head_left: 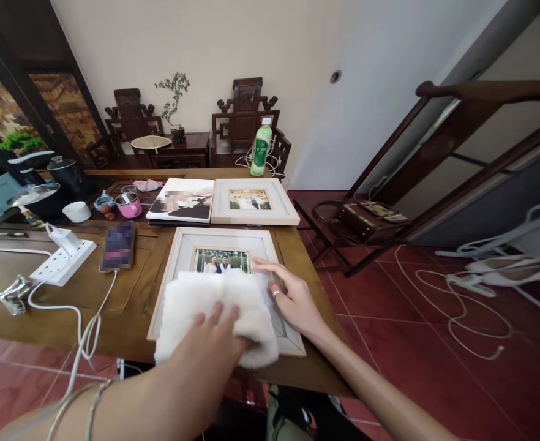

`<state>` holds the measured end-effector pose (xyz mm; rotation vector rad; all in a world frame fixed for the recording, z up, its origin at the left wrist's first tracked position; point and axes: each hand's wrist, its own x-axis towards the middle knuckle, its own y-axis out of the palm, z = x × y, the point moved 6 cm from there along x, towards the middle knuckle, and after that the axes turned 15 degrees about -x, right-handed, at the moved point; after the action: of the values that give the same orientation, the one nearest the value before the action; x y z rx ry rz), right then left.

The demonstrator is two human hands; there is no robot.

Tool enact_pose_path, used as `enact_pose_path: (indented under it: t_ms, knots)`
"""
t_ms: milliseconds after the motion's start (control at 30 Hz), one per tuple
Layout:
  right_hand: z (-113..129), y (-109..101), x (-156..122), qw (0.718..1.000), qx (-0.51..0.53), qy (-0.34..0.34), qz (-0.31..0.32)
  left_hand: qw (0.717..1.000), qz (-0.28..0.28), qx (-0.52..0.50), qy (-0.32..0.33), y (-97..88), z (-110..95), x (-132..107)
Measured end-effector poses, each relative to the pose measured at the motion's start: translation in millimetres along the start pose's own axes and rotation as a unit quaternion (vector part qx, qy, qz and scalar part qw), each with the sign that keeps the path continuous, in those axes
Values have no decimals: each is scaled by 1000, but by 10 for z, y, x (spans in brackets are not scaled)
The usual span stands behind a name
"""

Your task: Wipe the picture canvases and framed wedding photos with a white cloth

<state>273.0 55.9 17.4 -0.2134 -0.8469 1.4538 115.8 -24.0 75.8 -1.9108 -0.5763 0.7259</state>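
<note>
A light wooden picture frame [173, 257] lies flat on the table, a small photo of two people [221, 261] in its middle. A fluffy white cloth [182, 300] covers its lower part and hides the photo's bottom edge. My left hand [215, 343] grips this cloth from above, fingertips pressed into it and the thumb side against a bunched fold. On the frame's right side rests my right hand [295, 300], fingers stretched out toward the photo and one wearing a ring. It holds nothing between its fingers.
Behind lie a second framed photo [279, 208] and a photo album [182, 199], near a green bottle [261, 147]. To the left are a phone [117, 245], a white power strip [63, 263] with trailing cables, and a pink cup [129, 206]. A wooden chair [371, 214] stands right.
</note>
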Motion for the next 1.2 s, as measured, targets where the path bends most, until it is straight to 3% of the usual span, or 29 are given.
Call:
enact_pose_path:
  t_ms: [100, 200, 333, 500, 633, 833, 933, 1033, 1133, 1200]
  knots:
    - [-12, 1, -3, 1000, 0, -5, -1, 997, 9, 21, -70, -126, 209, 233]
    - [-22, 1, -6, 1000, 0, -9, -1, 992, -56, 36, -104, -322, 412, 493]
    - [-6, 7, 0, 999, -20, -37, 7, 988, -100, 49, -108, -454, 587, 808]
    - [-1, 38, 2, 996, -49, -69, 22, 988, -95, 75, -90, -460, 646, 1001]
    - [-34, 65, -2, 995, -60, -73, 26, 991, -55, 79, -93, -335, 529, 842]
    - [-39, 115, -9, 992, -88, -79, 47, 993, 75, 74, -55, -95, 3, 299]
    - [-29, 123, -12, 991, -100, -78, 51, 990, 114, 74, -34, -33, -127, 165]
    - [-8, 105, -19, 991, -90, -89, 49, 994, 67, 64, -49, -79, 8, 275]
    - [-8, 59, -25, 993, -70, -83, 35, 995, -28, 61, -72, -226, 288, 565]
    - [-23, 22, -28, 996, -60, -64, 17, 994, -62, 55, -74, -299, 439, 781]
